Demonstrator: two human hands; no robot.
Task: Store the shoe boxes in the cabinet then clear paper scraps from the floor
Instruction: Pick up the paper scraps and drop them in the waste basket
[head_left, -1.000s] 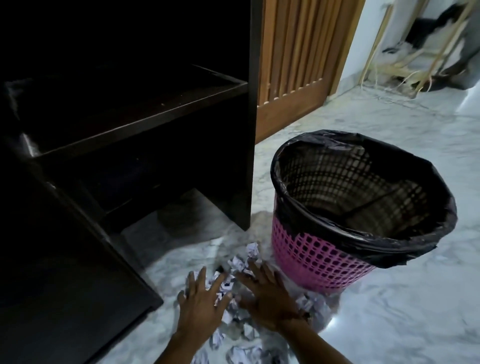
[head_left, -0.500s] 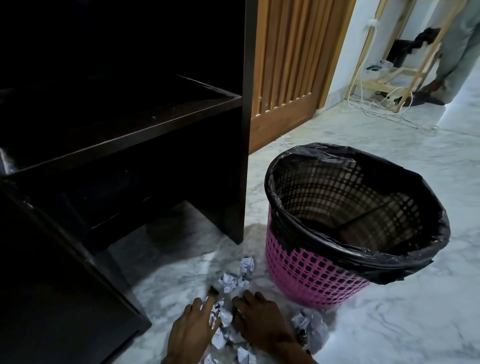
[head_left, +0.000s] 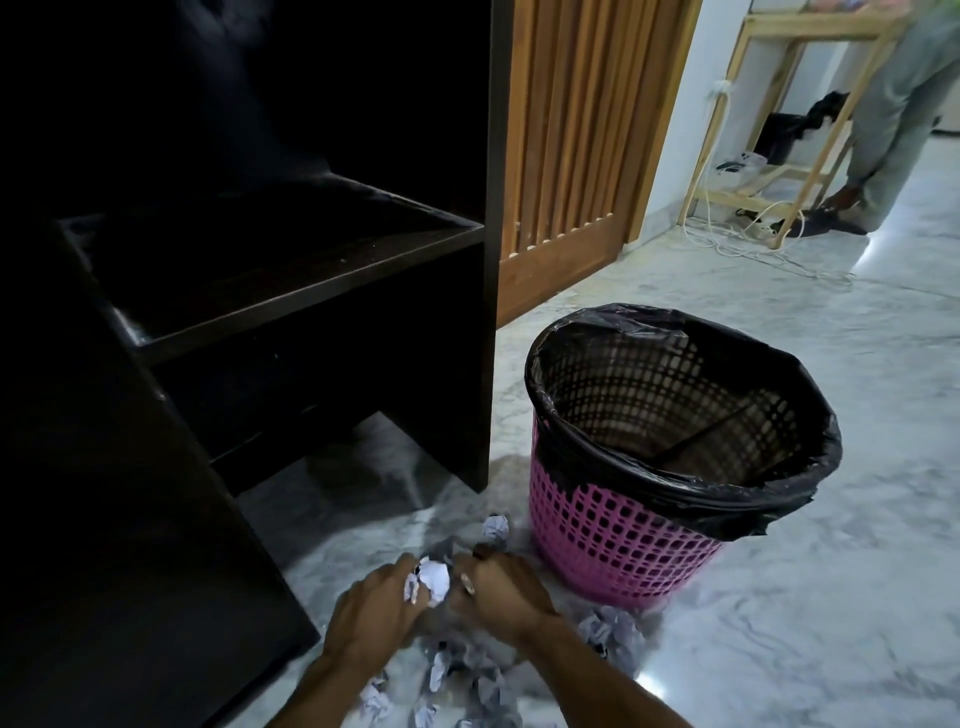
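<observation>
Crumpled white paper scraps (head_left: 434, 577) are bunched between my two hands just above the marble floor. My left hand (head_left: 374, 613) curls round them from the left. From the right, my right hand (head_left: 498, 592) grips the same bunch with bent fingers. More scraps (head_left: 467, 686) lie on the floor under my wrists, one ball (head_left: 495, 527) sits ahead of my hands, and others (head_left: 608, 631) rest at the bin's base. The dark cabinet (head_left: 291, 291) stands open at the left; its inside is too dark to make out any shoe boxes.
A pink mesh waste bin (head_left: 613, 540) lined with a black bag (head_left: 675, 499) stands right of my hands. A wooden slatted door (head_left: 571, 156) is behind it. At the far right, a person's legs (head_left: 893, 119), a wooden rack (head_left: 769, 104) and loose white cables (head_left: 737, 244).
My hands were spread flat over the scraps, then drew together and curled, gathering a bunch of paper between them. The view has tilted up a little.
</observation>
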